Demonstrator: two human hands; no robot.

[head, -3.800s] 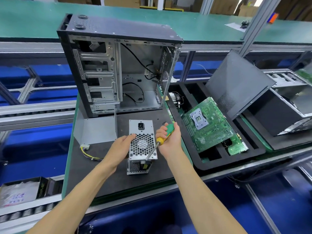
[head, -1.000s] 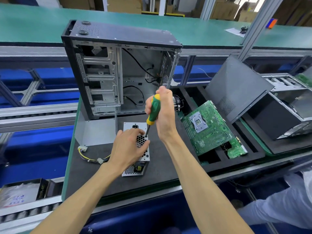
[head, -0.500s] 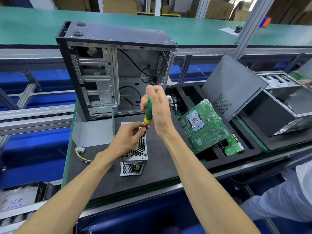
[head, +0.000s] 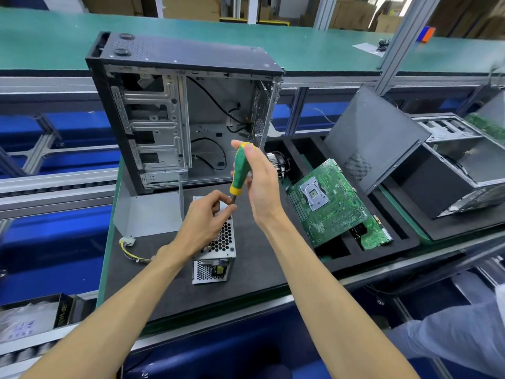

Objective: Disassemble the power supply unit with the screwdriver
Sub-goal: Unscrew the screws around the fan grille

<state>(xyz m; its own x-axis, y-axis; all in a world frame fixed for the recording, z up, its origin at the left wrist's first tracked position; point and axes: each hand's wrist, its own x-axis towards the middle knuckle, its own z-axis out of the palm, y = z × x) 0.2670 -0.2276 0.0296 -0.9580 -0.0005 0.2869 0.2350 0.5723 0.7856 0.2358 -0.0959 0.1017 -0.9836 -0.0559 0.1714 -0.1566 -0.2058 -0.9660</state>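
The supply (head: 218,242) lies on the bench (head: 257,269) in front of me, under my left hand (head: 203,225). My right hand (head: 259,181) holds the screwdriver (head: 240,170) upright above the supply's far end. Behind the supply stands the case (head: 180,113), open side toward me. Left of the supply lies a plate (head: 147,214), with cables (head: 131,251) before it. To the right, a tray (head: 382,244) carries the board (head: 333,203); a panel (head: 374,138) leans behind it.

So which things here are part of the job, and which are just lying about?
In use:
power supply unit
screwdriver
left hand
right hand

Lying about:
computer case
motherboard
side panel
loose cable
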